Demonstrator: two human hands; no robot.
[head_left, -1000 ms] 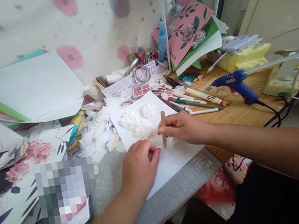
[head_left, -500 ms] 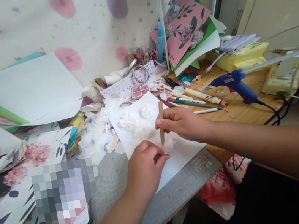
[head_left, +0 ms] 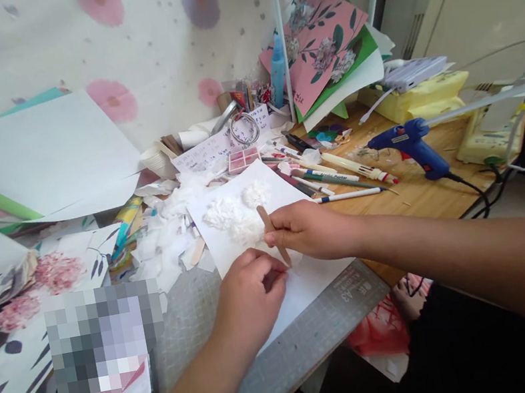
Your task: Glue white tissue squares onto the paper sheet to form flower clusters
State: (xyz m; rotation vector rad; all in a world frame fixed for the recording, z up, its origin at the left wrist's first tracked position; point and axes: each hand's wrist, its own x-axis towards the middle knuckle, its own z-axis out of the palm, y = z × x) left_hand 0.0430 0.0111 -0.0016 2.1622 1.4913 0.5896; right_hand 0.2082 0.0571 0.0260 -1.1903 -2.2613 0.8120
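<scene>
Nearest, the left hand (head_left: 247, 297) presses pinched fingertips on the white sheet (head_left: 307, 276), over the grey cutting mat (head_left: 290, 354). Just beyond, the right hand (head_left: 307, 232) grips a wooden stick (head_left: 272, 225), tip beside those fingertips. Farther: white paper tufts (head_left: 238, 214), pens (head_left: 335, 180), blue glue gun (head_left: 410, 143).

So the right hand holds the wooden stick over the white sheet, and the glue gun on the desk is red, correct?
Not quite: the glue gun is blue, as the head view shows. The right hand does hold the wooden stick over the white sheet.
</scene>
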